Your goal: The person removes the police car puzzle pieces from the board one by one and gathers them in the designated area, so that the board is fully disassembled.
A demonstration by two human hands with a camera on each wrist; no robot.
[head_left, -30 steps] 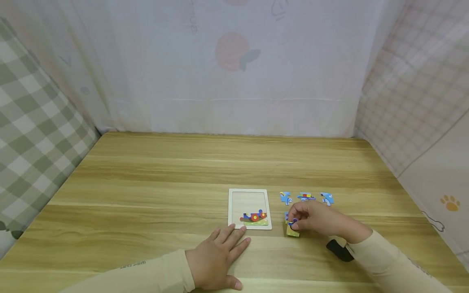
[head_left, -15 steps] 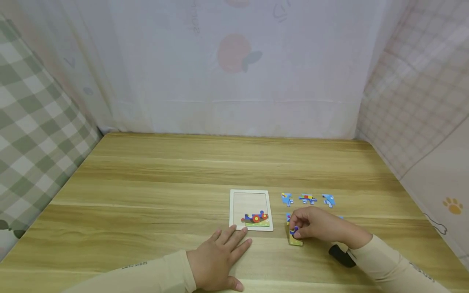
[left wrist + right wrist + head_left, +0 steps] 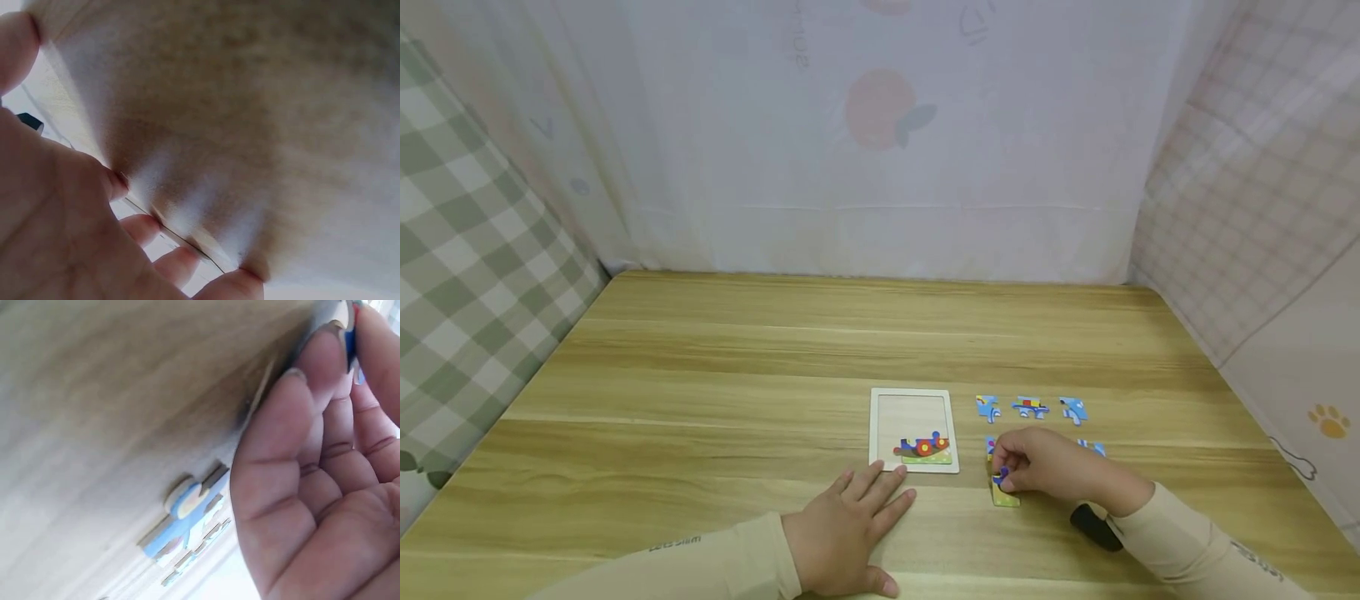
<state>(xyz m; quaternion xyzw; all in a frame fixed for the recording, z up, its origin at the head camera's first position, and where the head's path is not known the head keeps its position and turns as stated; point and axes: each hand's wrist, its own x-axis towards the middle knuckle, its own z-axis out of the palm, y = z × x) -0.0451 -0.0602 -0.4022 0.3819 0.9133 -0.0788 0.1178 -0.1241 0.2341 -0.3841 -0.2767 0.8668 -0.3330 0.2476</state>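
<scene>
My right hand (image 3: 1048,462) pinches a puzzle piece (image 3: 1006,499) with a green-yellow lower part and a dark blue top. In the right wrist view, the piece (image 3: 350,340) shows between thumb and fingertips. To the left lies a white puzzle tray (image 3: 874,425); joined pieces (image 3: 927,457) with a red and blue vehicle picture sit in its lower right part. My left hand (image 3: 844,533) lies flat with spread fingers, its fingertips at the tray's near edge. From the left wrist, the palm (image 3: 56,206) and bent-looking fingertips show against the wood.
Three blue pieces lie in a row behind my right hand, among them one with a red and yellow patch (image 3: 1030,407). Other pieces (image 3: 1092,447) are partly covered by that hand. A black wrist device (image 3: 1096,527) shows below the right wrist. Curtains (image 3: 880,233) surround the wooden table (image 3: 700,375).
My right hand has brought the pinched piece a little nearer to my body. The left hand and the tray have stayed in place; the head view has shifted slightly.
</scene>
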